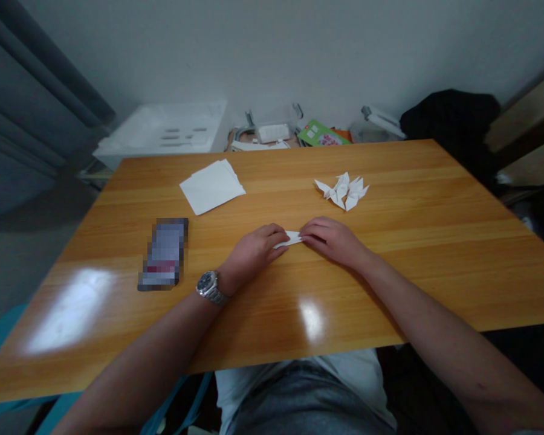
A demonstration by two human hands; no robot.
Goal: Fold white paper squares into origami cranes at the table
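A small strip of folded white paper (294, 238) lies at the middle of the table between my two hands. My left hand (259, 249) is closed on its left end, the fingertips covering that part. At the other end, my right hand (329, 238) pinches the paper's narrow tip. Both hands rest low over the tabletop. Beyond my right hand sits a cluster of folded white paper cranes (343, 191). A few sheets of white paper (213, 186) lie flat in a loose stack beyond my left hand.
A pixelated phone (164, 254) lies left of my left hand. The wooden table (435, 272) ends near my body. Behind its far edge stand a white plastic bin (163, 130) and a green book (321, 134). A dark bundle (448, 121) is at the back right.
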